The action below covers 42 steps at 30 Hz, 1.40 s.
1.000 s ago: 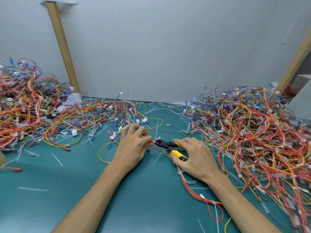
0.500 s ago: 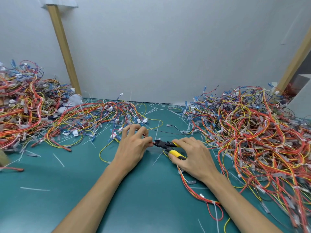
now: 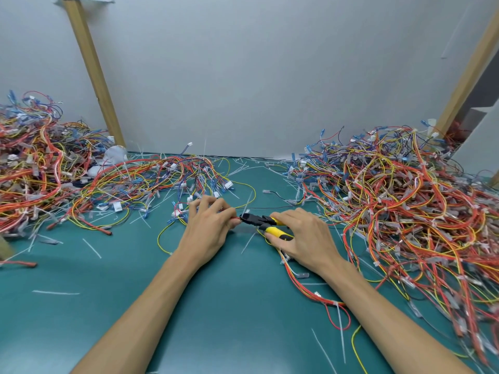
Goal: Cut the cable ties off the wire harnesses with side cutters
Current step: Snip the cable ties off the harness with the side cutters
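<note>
Nearest, two bare forearms are reaching out over the green worktop (image 3: 229,306), where cut white cable ties (image 3: 55,293) are lying scattered. A red and yellow wire harness (image 3: 305,288) is trailing across the worktop and running under the right hand (image 3: 307,236), with a long white tie (image 3: 340,319) hanging on it beside the right forearm. The right hand's fingers (image 3: 286,215) are curling round the yellow handles of the side cutters (image 3: 263,221), keeping them low over the worktop with the black nose pointing left. The left hand (image 3: 206,229) is meeting it, its fingers (image 3: 213,205) bunching and pinching the harness's red wires right at the cutters' tip; whether the blades are closing on a tie I cannot tell. Further out, a large harness pile (image 3: 405,211) is sprawling on the right, a looser spread of harnesses (image 3: 151,179) is lying behind the left hand, and another heap (image 3: 35,168) is rising at far left. Two wooden posts (image 3: 91,63) are leaning against the grey wall (image 3: 256,76) behind.
</note>
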### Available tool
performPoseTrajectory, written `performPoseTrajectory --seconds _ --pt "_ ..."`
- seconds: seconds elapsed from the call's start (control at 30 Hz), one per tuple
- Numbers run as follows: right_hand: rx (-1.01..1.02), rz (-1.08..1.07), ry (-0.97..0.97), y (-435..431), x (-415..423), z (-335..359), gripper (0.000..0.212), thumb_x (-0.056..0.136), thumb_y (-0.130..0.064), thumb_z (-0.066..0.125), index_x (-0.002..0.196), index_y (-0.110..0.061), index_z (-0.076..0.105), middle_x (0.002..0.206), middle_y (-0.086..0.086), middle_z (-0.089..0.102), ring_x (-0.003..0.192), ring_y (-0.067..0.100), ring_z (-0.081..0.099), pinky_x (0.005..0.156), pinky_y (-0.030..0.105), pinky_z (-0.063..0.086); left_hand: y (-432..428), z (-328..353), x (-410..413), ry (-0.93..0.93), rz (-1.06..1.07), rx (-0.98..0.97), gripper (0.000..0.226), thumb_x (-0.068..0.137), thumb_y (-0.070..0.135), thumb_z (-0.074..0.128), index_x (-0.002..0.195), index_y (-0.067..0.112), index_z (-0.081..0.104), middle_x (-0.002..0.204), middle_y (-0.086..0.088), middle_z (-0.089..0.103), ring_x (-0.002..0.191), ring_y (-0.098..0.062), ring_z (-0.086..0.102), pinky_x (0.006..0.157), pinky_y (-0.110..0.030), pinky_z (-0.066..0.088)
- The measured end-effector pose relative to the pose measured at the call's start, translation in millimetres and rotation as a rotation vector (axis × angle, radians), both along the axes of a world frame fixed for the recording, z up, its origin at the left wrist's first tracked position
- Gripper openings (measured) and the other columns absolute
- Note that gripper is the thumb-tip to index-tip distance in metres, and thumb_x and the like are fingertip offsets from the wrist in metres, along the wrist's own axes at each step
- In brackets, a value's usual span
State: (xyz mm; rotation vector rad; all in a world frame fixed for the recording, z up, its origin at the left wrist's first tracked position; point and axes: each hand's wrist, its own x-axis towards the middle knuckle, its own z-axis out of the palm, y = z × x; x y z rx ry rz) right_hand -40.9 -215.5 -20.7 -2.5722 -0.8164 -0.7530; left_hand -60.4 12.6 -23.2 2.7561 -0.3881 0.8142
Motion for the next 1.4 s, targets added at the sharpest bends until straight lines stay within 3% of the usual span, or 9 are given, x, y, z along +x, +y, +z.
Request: performPoseTrajectory --seconds 0.2,0.4,0.6,0.73,0.87,1.2,1.3,1.4 --pt "-0.014 0.009 0.134 1.8 -2.1 1.3 0.039 0.089 -0.059 0.053 0.113 -0.030 0.065 0.096 -0.012 0.069 0.084 0.017 0.057 0.062 0.032 0.042 -0.9 1.7 -7.0 -0.020 0.001 -0.120 0.026 0.094 0.037 0.050 0.089 0.017 0.066 0.092 0.006 0.063 0.102 -0.024 0.048 0.090 -0.034 0.024" --pt "0.044 -0.001 0.159 4.5 -5.5 3.8 0.053 0.089 -0.067 0.029 0.101 -0.029 0.064 0.080 -0.009 0.064 0.078 0.013 0.055 0.063 0.035 0.044 0.1 0.8 -3.2 -0.008 -0.037 -0.275 0.018 0.093 0.038 0.055 0.091 0.022 0.062 0.091 0.012 0.061 0.105 -0.013 0.046 0.086 -0.026 0.018" --pt "0.099 -0.010 0.128 6.0 -10.6 11.8 0.048 0.093 -0.062 0.034 0.095 -0.031 0.071 0.053 -0.004 0.055 0.051 0.015 0.048 0.052 0.034 0.039 -4.2 4.4 -6.1 -0.014 -0.077 -0.355 0.021 0.096 0.032 0.043 0.090 0.021 0.060 0.088 0.017 0.057 0.099 -0.011 0.049 0.083 -0.028 0.022" --pt "0.123 0.021 0.167 4.3 -12.7 14.6 0.048 0.094 -0.060 0.036 0.104 -0.032 0.073 0.054 0.000 0.061 0.048 0.015 0.050 0.052 0.031 0.038 -6.2 7.7 -10.2 -0.029 -0.082 -0.369 0.022 0.098 0.032 0.040 0.085 0.022 0.055 0.081 0.016 0.051 0.090 -0.009 0.047 0.081 -0.029 0.025" --pt "0.183 0.064 0.171 2.5 -12.9 14.3 0.052 0.092 -0.063 0.034 0.102 -0.032 0.074 0.054 -0.002 0.061 0.046 0.009 0.047 0.048 0.016 0.025 -4.6 7.8 -10.5 -0.037 -0.101 -0.387 0.022 0.098 0.032 0.042 0.083 0.023 0.055 0.077 0.018 0.050 0.087 -0.007 0.045 0.081 -0.030 0.027" --pt "0.207 0.093 0.197 1.6 -6.2 11.0 0.046 0.093 -0.061 0.039 0.101 -0.032 0.074 0.052 -0.003 0.058 0.048 0.011 0.048 0.048 0.021 0.029 -5.3 6.7 -6.7 -0.049 -0.089 -0.398 0.021 0.097 0.033 0.044 0.084 0.024 0.058 0.077 0.024 0.049 0.088 -0.008 0.044 0.080 -0.031 0.028" --pt "0.238 0.094 0.296 1.8 -3.8 13.4 0.044 0.093 -0.059 0.043 0.077 -0.031 0.073 0.054 0.000 0.061 0.050 0.016 0.052 0.054 0.033 0.042 -8.1 7.6 -8.1 -0.044 -0.092 -0.465 0.023 0.096 0.034 0.046 0.089 0.022 0.064 0.080 0.023 0.055 0.085 -0.007 0.048 0.082 -0.032 0.031" --pt "0.334 0.209 0.591 -3.1 0.3 22.1 0.049 0.095 -0.054 0.047 0.060 -0.029 0.069 0.058 0.001 0.068 0.055 0.017 0.064 0.063 0.033 0.050 -12.3 10.0 -9.6 -0.037 -0.123 -0.555 0.019 0.094 0.034 0.050 0.091 0.023 0.065 0.080 0.020 0.062 0.081 -0.002 0.056 0.084 -0.032 0.039"
